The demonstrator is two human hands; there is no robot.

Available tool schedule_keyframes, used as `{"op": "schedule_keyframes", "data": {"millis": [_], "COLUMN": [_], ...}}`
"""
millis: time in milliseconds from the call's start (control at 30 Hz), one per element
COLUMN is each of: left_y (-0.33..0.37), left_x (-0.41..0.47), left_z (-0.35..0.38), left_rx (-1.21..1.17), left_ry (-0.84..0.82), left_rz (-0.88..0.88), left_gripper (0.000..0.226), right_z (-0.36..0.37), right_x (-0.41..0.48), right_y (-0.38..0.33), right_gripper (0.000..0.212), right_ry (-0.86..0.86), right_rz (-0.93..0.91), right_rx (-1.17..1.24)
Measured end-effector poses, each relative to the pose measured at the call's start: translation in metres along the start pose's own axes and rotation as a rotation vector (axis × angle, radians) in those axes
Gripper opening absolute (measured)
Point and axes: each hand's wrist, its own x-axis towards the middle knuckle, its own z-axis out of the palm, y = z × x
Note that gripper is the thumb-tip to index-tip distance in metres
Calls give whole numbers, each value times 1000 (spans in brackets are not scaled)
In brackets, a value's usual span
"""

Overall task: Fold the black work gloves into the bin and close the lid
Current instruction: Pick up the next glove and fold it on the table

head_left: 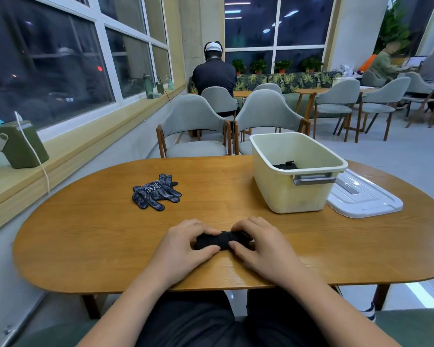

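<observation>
Both hands, left hand [186,242] and right hand [258,242]: fingers [206,251] grasping rolled black glove bundle [221,240] on tabletop [98,241]. Risk: bundle unrolling if released before reaching the bin [296,171] beyond.

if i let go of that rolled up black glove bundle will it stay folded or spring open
The glove bundle is soft knit, pinched by the left hand and right hand, so it will probably loosen once released. It looks light and floppy, unlikely to roll far on the table.

Table [110,234]: wood, satin grain. Bin [298,194]: cream plastic, metal-look handle. Lid [366,199]: glossy white plastic. Gloves [156,192]: dotted knit cloth.
</observation>
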Motion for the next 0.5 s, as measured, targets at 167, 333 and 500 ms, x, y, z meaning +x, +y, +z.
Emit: {"op": "schedule_keyframes", "data": {"millis": [167, 333, 500], "left_y": [-2, -4, -8], "left_x": [0, 2, 4], "left_z": [1, 4, 6], "left_rx": [-16, 11, 62], "left_ry": [-21, 9, -1], "left_rz": [-10, -18, -26], "left_gripper": [37, 32, 34], "right_z": [-3, -4, 1], "right_x": [0, 1, 0], "right_y": [-1, -4, -3], "right_gripper": [29, 22, 21], "right_ry": [12, 63, 106], "right_rz": [35, 104, 50], "right_rx": [62, 84, -9]}}
